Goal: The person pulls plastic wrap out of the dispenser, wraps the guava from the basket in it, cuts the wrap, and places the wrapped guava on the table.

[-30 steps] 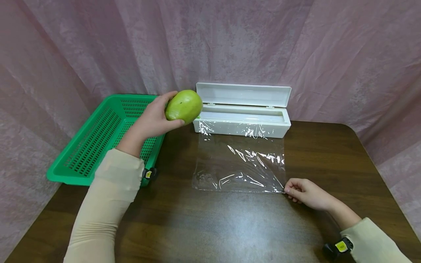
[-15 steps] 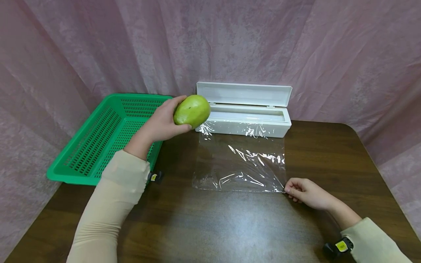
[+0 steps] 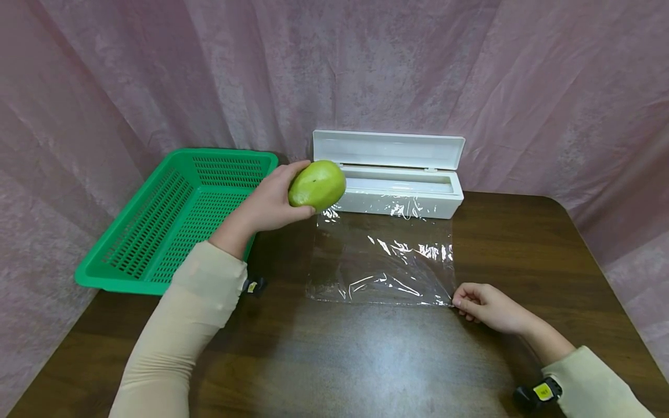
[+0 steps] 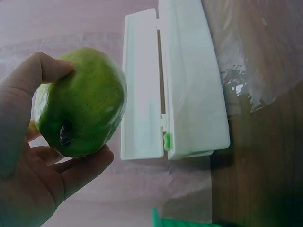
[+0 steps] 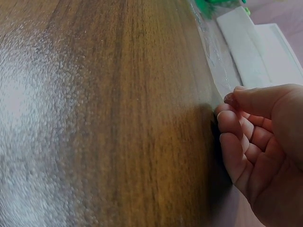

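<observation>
My left hand (image 3: 279,200) grips a smooth green mango (image 3: 317,186) between thumb and fingers. It is up in the air, in front of the left end of a white cling film dispenser (image 3: 397,203) whose lid stands raised. In the left wrist view a dark stem spot shows on the mango (image 4: 83,106). A sheet of clear cling film (image 3: 381,261) runs from the dispenser toward me over the table. At its near right corner my right hand (image 3: 491,307) pinches the film's edge; the right wrist view shows thumb and finger (image 5: 258,101) meeting there.
A green slotted plastic basket (image 3: 172,232) stands on the left of the dark wooden table (image 3: 366,360), partly behind the left arm. Pink curtains (image 3: 387,69) hang close behind the dispenser and at both sides.
My left hand has carried the mango to the right and slightly nearer, from beside the basket's rim to in front of the dispenser's left end. The right hand keeps its place on the film.
</observation>
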Available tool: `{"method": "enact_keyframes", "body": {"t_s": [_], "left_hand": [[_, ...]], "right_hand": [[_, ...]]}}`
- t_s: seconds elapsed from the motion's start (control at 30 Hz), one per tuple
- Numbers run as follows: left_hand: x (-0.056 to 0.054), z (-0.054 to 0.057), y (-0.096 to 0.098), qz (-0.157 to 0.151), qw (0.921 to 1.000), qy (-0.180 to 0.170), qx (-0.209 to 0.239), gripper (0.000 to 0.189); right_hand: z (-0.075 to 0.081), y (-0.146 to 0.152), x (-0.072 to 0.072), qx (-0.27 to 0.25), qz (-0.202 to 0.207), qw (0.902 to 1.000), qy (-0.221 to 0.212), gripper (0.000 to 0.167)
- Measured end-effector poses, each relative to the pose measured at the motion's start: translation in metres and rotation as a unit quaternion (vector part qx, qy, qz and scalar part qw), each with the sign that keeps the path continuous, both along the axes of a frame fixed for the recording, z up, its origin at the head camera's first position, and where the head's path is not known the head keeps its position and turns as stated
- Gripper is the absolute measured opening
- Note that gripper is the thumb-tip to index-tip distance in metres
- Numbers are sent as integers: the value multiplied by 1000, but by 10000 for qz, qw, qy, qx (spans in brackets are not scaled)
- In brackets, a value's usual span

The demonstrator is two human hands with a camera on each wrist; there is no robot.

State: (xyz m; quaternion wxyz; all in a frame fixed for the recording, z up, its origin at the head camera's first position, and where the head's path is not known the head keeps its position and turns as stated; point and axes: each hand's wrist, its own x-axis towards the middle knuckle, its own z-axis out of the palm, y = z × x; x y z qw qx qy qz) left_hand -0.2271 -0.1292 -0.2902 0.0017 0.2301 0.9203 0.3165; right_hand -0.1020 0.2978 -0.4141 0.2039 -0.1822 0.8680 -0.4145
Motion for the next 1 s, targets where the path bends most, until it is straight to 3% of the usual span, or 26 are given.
{"method": "enact_keyframes", "body": {"t_s": [0.3,1.0], "left_hand": [[1,-8,9,-232,9995,106,-172,86],[7,-32,31,-707,9960,-138,-529,85]], "right_hand": [[0,0,1,-6,0,10000,26,16],[-2,0,-1,49,10,10000,44,15]]}}
